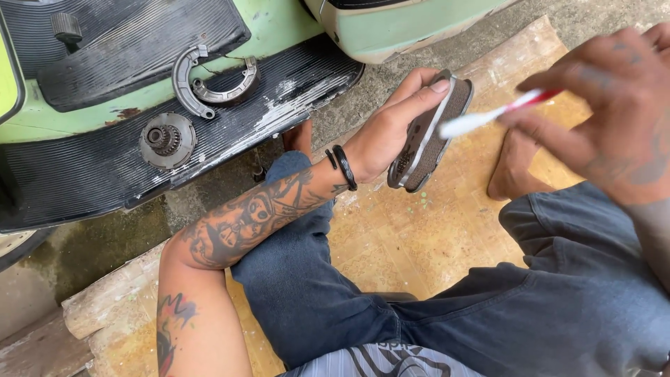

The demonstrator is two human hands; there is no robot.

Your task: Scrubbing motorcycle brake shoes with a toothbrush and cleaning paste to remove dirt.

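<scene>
The oval brown mesh-faced filter plate [429, 136] is gripped upright in the left hand [391, 132] above the knees; the white-and-red toothbrush [488, 115] is pinched by the right hand [614, 105]; short, light strokes along the mesh are advised.

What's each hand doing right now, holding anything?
Left hand: closed around a curved brake shoe, held on edge.
Right hand: pinching a white and red toothbrush, bristle end at the brake shoe.

On the scooter footboard [230, 132] the brake shoes [213, 87] lie behind the gear [167, 140].
</scene>
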